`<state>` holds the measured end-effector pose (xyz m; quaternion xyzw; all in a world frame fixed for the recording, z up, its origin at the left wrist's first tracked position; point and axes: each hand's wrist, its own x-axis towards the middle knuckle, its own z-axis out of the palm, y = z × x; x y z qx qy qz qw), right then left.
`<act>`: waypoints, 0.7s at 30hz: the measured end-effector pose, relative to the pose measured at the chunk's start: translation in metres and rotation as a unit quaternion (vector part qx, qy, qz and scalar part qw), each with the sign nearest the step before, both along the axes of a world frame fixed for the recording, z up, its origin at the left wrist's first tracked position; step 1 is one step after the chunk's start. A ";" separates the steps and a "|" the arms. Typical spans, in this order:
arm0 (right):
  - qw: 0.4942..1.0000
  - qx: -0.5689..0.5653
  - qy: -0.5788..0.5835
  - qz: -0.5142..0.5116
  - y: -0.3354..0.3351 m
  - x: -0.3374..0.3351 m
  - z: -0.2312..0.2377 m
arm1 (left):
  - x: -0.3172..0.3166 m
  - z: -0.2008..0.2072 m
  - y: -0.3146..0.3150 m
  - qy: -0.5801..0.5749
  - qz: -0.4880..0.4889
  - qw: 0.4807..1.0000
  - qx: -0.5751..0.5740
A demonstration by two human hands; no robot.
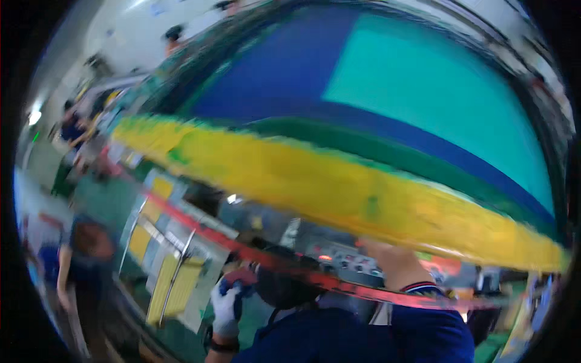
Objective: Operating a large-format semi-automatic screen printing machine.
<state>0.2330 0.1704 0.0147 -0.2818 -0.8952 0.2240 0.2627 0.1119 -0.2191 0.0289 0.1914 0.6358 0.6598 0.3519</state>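
From my end, I look at a large framed screen (387, 91) slanting across the upper half of the view, its smooth sheet split into 2 flat main tones, deep blue and bright turquoise. A long yellow strip (315, 187) runs along its near edge, slick-looking, smeared with green and ragged at the upper border. My right hand (378, 249) is at the strip's underside, its bare forearm rising from a navy sleeve (430, 320) with striped trim; the strip hides the fingers, so I cannot tell how they are set. My left hand (226, 310), in a white glove, pinches a soft-looking dark red wad (243, 277) below the strip, near a thin red rail (206, 230). Beside it stand ribbed yellow panels (189, 281) with slim metal bars. A co-worker (91, 239) is at the far left, badly blurred.
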 end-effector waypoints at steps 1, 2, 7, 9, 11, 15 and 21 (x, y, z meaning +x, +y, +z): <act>0.999 -0.015 0.026 0.038 -0.035 -0.023 0.004 | 0.002 0.009 0.002 -0.040 0.029 0.998 -0.038; 0.996 -0.032 0.045 0.071 -0.071 -0.037 0.001 | -0.002 -0.019 -0.007 -0.020 0.048 0.999 -0.009; 0.949 -0.225 0.067 0.212 -0.209 -0.008 -0.009 | -0.024 -0.066 -0.034 -0.075 -0.059 0.995 0.015; 0.927 -0.339 0.052 0.155 -0.239 0.029 0.005 | -0.017 -0.055 -0.023 -0.028 -0.134 0.990 0.026; 0.925 -0.353 0.108 0.091 -0.270 0.059 -0.003 | -0.008 -0.038 -0.003 -0.023 -0.232 0.972 -0.006; 0.878 -0.440 0.180 -0.064 -0.309 0.114 -0.019 | 0.034 -0.028 0.009 -0.025 -0.388 0.921 -0.020; 0.847 -0.478 0.202 -0.116 -0.347 0.144 -0.038 | 0.059 -0.023 -0.012 -0.130 -0.442 0.886 -0.056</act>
